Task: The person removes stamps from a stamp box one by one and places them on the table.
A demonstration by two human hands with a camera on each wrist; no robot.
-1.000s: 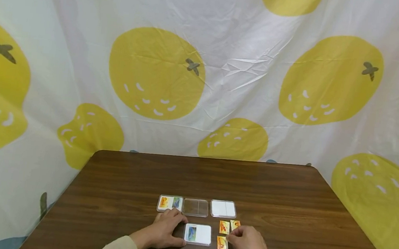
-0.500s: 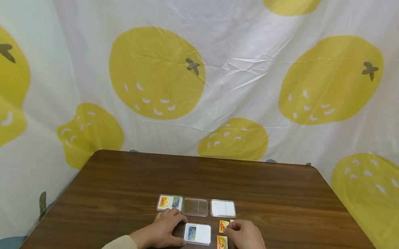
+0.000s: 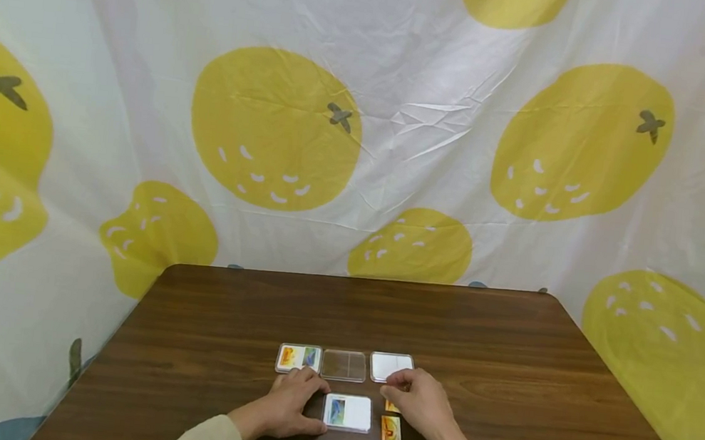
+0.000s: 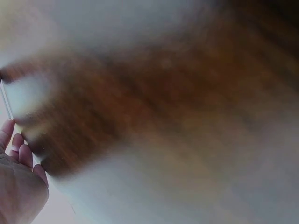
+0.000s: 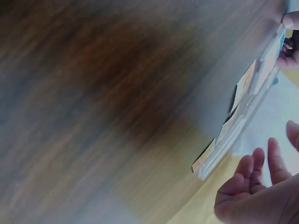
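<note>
My left hand point(image 3: 289, 403) rests on the table at the left side of a clear flat case point(image 3: 358, 415). Its thumb and forefinger touch that edge, and a blue-green picture fills the case's left part beside a white area. To the right lies a small orange and yellow card point(image 3: 391, 430). Above it, a second orange card point(image 3: 393, 406) is partly covered by my right hand point(image 3: 423, 403). Seen from the right wrist, this hand hovers over the cards with thumb and fingers apart. A third card point(image 5: 203, 157) lies on the table there, hidden in the head view.
Behind the hands stands a row of flat cases: one with orange and blue pictures point(image 3: 298, 358), one see-through point(image 3: 343, 366), and one white inside point(image 3: 391, 368). A fruit-patterned cloth point(image 3: 395, 181) hangs behind the brown table point(image 3: 506, 351).
My right hand has moved left and slightly away from me, from beside the near card to over the far ones. The left hand and the case have stayed put.
</note>
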